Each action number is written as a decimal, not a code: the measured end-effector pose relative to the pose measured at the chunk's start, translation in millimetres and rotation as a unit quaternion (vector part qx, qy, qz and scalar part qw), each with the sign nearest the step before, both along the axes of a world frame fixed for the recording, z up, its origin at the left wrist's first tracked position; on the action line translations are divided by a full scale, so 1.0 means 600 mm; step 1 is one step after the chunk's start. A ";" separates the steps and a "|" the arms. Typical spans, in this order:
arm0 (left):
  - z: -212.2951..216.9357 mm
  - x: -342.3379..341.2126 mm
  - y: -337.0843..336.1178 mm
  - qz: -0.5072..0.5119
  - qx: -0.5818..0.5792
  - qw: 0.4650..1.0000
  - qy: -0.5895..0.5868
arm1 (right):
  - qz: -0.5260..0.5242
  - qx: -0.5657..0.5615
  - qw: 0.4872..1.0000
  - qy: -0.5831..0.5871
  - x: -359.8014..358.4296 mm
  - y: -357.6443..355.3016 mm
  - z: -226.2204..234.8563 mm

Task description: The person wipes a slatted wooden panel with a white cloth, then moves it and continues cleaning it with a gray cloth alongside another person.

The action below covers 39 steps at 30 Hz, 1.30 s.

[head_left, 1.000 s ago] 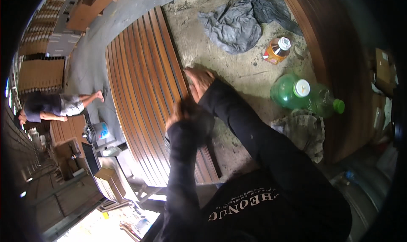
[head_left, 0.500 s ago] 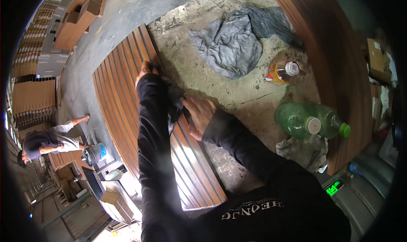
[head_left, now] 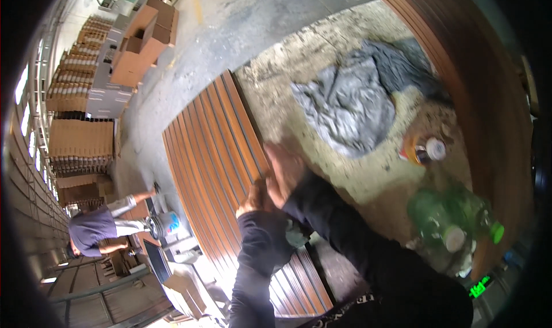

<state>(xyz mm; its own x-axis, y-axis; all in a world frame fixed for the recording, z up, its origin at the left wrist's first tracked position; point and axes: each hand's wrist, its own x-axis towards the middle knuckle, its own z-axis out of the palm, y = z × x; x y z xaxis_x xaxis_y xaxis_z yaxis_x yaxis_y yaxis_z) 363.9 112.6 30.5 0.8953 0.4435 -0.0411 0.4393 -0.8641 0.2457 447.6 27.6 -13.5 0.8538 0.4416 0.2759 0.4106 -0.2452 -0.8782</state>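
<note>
A slatted brown wood panel (head_left: 213,138) with dark grooves lies under my arms. My left hand (head_left: 253,198) is over the panel near its right edge, its fingers curled; what is in them, if anything, is hidden. Crossing beside it, my right hand (head_left: 284,170) has its fingers stretched out and slightly smeared by motion. The two hands overlap and appear to touch. Under my left wrist a bit of greenish-grey rag (head_left: 296,234) pokes out; my sleeve hides the rest.
Right of the panel, a worn surface (head_left: 287,52) bears a crumpled grey cloth (head_left: 351,106), an amber bottle (head_left: 422,150) and green bottles (head_left: 431,216). More brown boards (head_left: 489,98) stand at far right. Cardboard boxes (head_left: 144,43), a bucket (head_left: 167,223) and another person (head_left: 95,230) are leftward.
My left hand has drawn back toward me from the panel's far part. My right hand has gone forward beside it. The whole view has shifted, so the surroundings sit further right and lower.
</note>
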 end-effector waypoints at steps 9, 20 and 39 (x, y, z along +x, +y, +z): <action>-0.030 0.351 0.284 0.076 0.095 0.986 -0.117 | 0.117 -0.250 0.960 -0.044 -0.011 0.017 0.020; -0.025 0.275 0.258 -0.021 0.153 0.988 0.031 | 0.186 -0.276 0.942 -0.038 -0.017 -0.007 0.027; -0.030 0.451 0.349 0.053 0.177 0.982 -0.046 | 0.209 -0.299 0.931 -0.008 -0.023 0.012 0.015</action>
<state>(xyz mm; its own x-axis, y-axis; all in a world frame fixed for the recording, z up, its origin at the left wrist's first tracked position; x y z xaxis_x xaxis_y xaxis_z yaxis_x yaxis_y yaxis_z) 634.4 322.3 12.8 0.8360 0.5067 0.2107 0.5218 -0.8529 -0.0195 433.7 34.8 -4.2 0.5705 0.8132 -0.1150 0.5921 -0.5043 -0.6285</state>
